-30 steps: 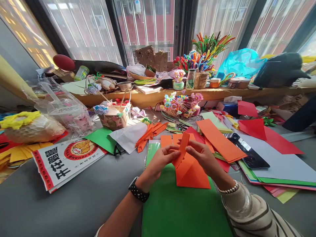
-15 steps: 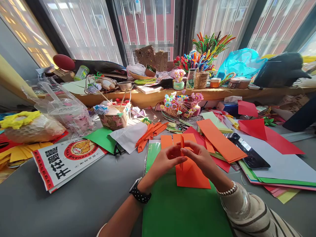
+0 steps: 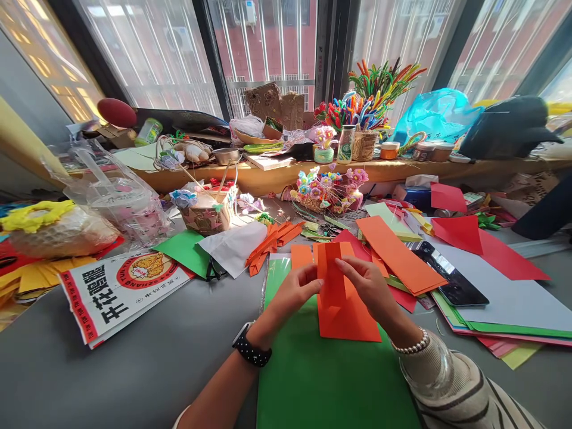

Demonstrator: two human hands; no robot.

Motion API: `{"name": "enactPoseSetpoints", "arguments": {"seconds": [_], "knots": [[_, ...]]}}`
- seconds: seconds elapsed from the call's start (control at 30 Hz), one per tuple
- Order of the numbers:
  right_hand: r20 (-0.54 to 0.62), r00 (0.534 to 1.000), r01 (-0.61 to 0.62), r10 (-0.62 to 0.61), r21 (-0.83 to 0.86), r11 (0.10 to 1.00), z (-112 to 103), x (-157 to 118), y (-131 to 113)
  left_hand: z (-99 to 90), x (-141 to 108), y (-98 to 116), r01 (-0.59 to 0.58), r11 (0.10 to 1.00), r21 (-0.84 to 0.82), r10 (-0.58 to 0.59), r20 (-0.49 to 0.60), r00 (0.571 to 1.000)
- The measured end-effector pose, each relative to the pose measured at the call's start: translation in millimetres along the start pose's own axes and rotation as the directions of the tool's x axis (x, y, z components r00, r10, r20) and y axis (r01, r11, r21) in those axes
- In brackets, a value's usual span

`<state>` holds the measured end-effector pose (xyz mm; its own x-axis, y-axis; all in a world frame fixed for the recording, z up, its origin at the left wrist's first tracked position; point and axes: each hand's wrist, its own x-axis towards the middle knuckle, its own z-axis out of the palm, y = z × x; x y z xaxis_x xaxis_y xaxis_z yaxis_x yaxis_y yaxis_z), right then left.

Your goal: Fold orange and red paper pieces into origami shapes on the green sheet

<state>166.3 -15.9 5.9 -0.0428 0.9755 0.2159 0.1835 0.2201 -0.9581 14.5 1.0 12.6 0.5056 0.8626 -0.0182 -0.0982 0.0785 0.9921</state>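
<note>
"Orange strip [image 3: 333, 286], where?"
"Centre frame, over the green sheet [image 3: 333, 381]."
"Grip?"
"Left hand [image 3: 295, 291] pinches its left edge, right hand [image 3: 365, 283] its upper right."
"Phone [image 3: 448, 274]?"
"Right of frame."

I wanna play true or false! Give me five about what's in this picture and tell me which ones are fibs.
1. The left hand and the right hand both hold a narrow orange paper strip. True.
2. The black watch band with white dots is on the right wrist. False: it is on the left wrist.
3. A crinkly bright blue plastic bag sits on the long tan window ledge. True.
4. The shiny black flat phone lies on that ledge. False: it lies on the white-topped paper stack.
5. A pale beaded bracelet is on the right wrist. True.
</note>
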Motion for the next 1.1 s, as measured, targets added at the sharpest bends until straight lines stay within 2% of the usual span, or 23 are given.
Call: {"name": "enactPoseSetpoints", "arguments": {"seconds": [0.13,0.27,0.37,0.53,0.67,0.77,0.9,1.1], "knots": [[0.017,0.999,0.053,-0.052,-0.082,0.995,3.2,-0.5,1.3,-1.0,1.8,-3.5,0.035,0.998,0.052,-0.028,-0.117,0.993],[-0.163,0.983,0.05,-0.079,-0.171,0.984,6.6,-0.8,6.7,-1.3,3.0,-11.8,0.021,0.993,0.112,-0.003,-0.16,0.987],[-0.232,0.962,0.084,-0.141,-0.241,0.967,7.2,-1.3,8.6,0.0,2.7,-15.2,0.026,0.991,0.131,-0.004,-0.165,0.986],[-0.197,0.958,0.146,-0.207,-0.286,0.947,8.7,-2.8,8.1,1.1,2.2,-14.0,-0.024,0.997,0.075,0.04,-0.227,0.973],[-0.168,0.947,0.205,-0.275,-0.343,0.917,11.1,-3.9,9.1,0.5,2.6,-15.2,-0.026,0.999,-0.021,0.021,-0.229,0.973],[-0.137,0.908,0.306,-0.395,-0.426,0.852,12.1,-4.4,10.7,0.6,2.1,-16.5,-0.035,0.999,-0.03,0.027,-0.225,0.974],[-0.066,0.815,0.457,-0.576,-0.538,0.709,11.2,-4.9,14.5,1.0,1.2,-16.2,-0.054,0.999,0.005,0.053,-0.246,0.968],[0.042,0.723,0.557,-0.689,-0.625,0.547,7.8,-6.0,18.6,1.4,1.0,-13.9,-0.082,0.996,0.032,0.088,-0.289,0.953]]}}
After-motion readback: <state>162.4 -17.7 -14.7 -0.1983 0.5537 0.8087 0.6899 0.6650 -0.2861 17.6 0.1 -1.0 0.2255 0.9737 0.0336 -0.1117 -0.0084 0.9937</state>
